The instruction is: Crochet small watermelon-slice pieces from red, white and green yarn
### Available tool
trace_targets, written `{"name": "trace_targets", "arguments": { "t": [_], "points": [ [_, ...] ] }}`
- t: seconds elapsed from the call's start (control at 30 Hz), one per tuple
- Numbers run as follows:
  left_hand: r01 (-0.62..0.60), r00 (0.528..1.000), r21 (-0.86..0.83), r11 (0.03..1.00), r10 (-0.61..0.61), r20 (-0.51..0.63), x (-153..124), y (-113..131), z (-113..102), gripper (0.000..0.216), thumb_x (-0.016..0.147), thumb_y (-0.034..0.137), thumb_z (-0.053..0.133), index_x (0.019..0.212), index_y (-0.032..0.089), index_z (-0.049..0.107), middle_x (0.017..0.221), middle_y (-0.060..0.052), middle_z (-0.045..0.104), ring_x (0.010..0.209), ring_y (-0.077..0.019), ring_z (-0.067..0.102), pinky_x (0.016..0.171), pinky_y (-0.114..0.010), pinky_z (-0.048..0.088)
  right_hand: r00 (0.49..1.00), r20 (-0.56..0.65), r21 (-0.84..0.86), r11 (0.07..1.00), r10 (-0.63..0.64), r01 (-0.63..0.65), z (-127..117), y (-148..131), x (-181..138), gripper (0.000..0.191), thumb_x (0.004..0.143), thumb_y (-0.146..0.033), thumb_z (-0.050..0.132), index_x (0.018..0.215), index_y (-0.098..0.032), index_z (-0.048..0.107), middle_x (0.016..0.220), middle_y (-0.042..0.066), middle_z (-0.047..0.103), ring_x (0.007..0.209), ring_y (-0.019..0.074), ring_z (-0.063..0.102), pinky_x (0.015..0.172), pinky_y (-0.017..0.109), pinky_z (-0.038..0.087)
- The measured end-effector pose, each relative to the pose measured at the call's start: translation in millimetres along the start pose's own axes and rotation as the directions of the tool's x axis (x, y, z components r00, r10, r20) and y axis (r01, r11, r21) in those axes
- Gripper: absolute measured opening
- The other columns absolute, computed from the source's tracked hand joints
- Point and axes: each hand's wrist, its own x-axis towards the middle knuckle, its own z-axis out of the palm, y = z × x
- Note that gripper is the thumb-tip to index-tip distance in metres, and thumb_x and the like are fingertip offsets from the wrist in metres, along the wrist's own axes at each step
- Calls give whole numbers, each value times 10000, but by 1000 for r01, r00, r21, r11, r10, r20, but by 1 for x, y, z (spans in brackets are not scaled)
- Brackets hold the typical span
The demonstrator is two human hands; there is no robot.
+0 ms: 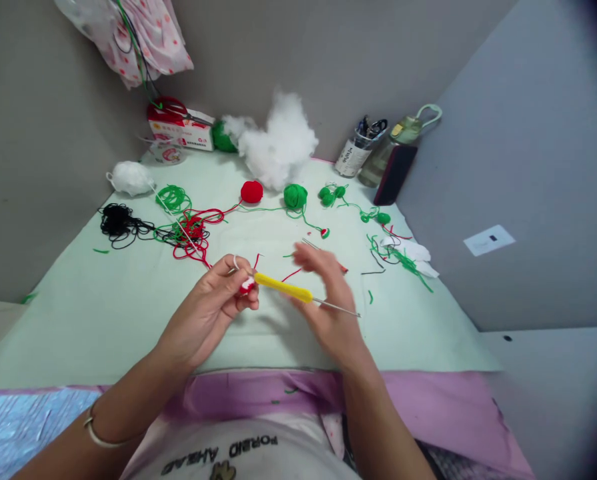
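Observation:
My left hand (217, 301) is closed in a pinch on a small red and white crochet piece (247, 286), with white yarn looped over its forefinger. A yellow-handled crochet hook (284, 288) sticks out from that piece to the right, its metal end past my right hand. My right hand (328, 300) hovers over the hook's handle, blurred by motion, fingers stretched out and apart. Both hands are above the pale green table cover (128, 313).
Tangles of red (194, 233), green (173, 197) and black yarn (117, 221) lie at left. A red ball (251, 191), green ball (295, 195), white stuffing (281, 147), a jar of tools (354, 152), a bottle (393, 150) and a box (182, 128) stand farther back.

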Motion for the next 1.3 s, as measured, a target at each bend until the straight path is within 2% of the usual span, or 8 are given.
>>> {"name": "trace_targets", "arguments": {
  "t": [0.1,0.23,0.4,0.57,0.67,0.9,1.0,1.3],
  "points": [
    [-32,999,76,997,30,30,-2,-6,5,145,842,249,855,821,173,733,793,17,653,651,-93,626,637,-180,558,995,97,228,974,-8,-15,18,-14,-10,366,1013,-312,637,1374,-368,657,1174,53,715,1070,214,652,929,394,558],
    [-78,997,144,986,75,30,-5,-9,4,138,803,215,879,904,191,788,856,5,686,725,-106,642,726,-197,548,996,-73,305,952,48,-24,32,-22,-12,244,1049,-288,564,1181,-316,767,1026,54,756,947,208,671,850,397,558],
    [-54,998,184,981,56,-5,-7,-10,0,301,782,194,892,1067,219,800,931,-17,729,869,-131,671,826,-201,539,986,-116,422,904,120,-60,36,-20,-9,136,1003,-296,652,1041,-289,782,979,46,775,895,211,688,782,388,566],
    [-67,996,232,970,77,-36,-9,-10,4,396,788,207,890,1164,221,767,832,38,694,554,-40,553,512,-142,446,983,-173,386,922,70,2,42,-18,-9,192,966,-192,698,1054,-330,799,988,22,789,955,199,694,823,366,559],
    [6,999,191,982,0,-34,-11,-7,9,494,814,214,874,1281,221,712,792,62,683,485,-35,560,487,-158,465,977,-187,425,905,105,-16,45,-16,-9,212,971,-185,687,1038,-341,815,1003,13,791,973,186,698,851,354,553],
    [105,994,30,994,-105,-1,-12,-5,9,383,891,184,804,1268,196,735,899,-5,757,774,-94,722,763,-187,584,915,-24,733,630,402,-257,41,-10,-2,107,906,-353,765,938,-262,812,888,19,767,694,125,619,682,285,526],
    [94,995,49,994,-95,18,-11,-4,8,353,906,197,791,1256,195,747,857,-6,752,775,-95,706,762,-185,567,911,22,793,548,412,-267,37,-12,1,147,924,-381,739,918,-243,789,842,18,761,662,113,623,643,258,519],
    [32,999,204,978,-34,5,-13,1,5,275,913,240,785,1189,242,778,694,72,654,510,-26,564,601,-165,472,970,-126,631,771,206,-81,29,-21,-4,185,1041,-308,584,966,-225,732,921,31,779,685,126,685,636,281,555]
  ]
}}
